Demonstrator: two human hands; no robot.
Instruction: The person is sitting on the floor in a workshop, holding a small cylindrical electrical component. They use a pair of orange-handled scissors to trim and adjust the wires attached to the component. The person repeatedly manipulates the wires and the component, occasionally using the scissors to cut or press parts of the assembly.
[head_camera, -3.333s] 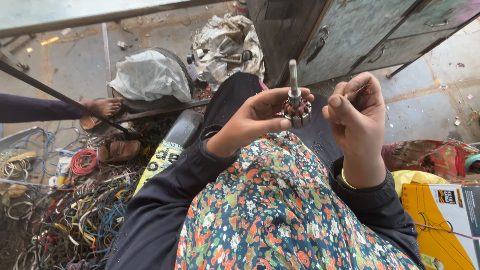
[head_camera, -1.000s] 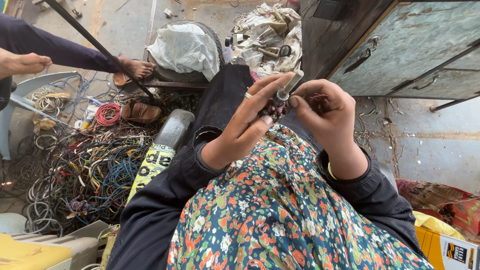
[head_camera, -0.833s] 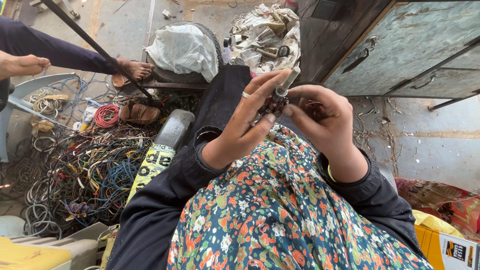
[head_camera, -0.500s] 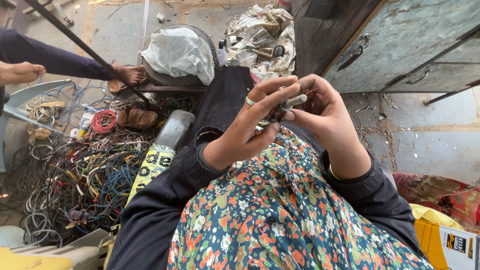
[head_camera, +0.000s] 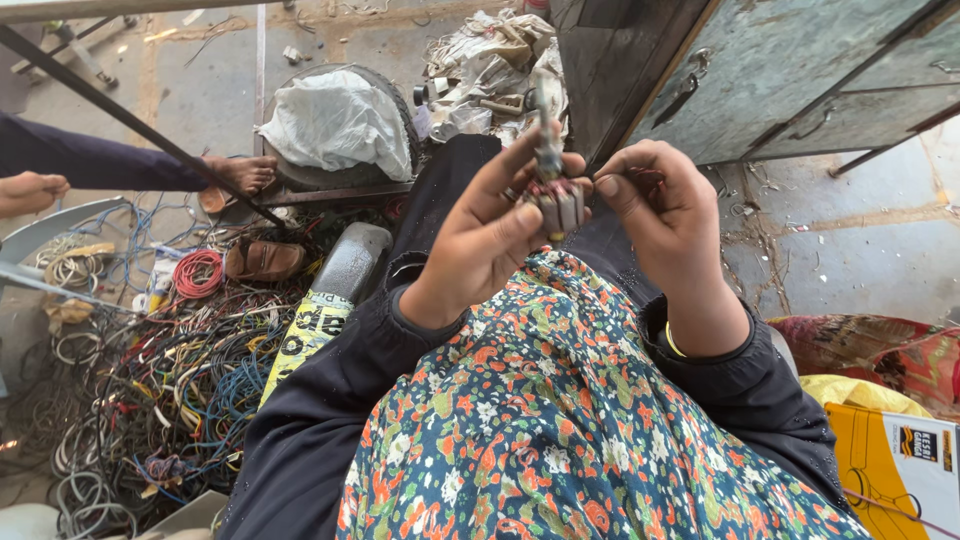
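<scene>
**Hands picking at a small motor armature above the lap**

I look down at a seated person's lap, draped in floral cloth (head_camera: 560, 420). The left hand (head_camera: 490, 235) is closed around a small motor armature (head_camera: 553, 190), holding it upright by its wound core with the metal shaft pointing up. The right hand (head_camera: 665, 215) sits just beside it, fingers curled, thumb and forefinger pinched near the windings; whether a strand of wire lies between them I cannot tell. I judge this the stripping step, winding wire being teased off the core. The next pull calls for a steady left grip and a fine pinch. On the floor to the left lies a tangle of coloured wires (head_camera: 150, 390), with another person's bare foot (head_camera: 240, 172) beyond it.
</scene>
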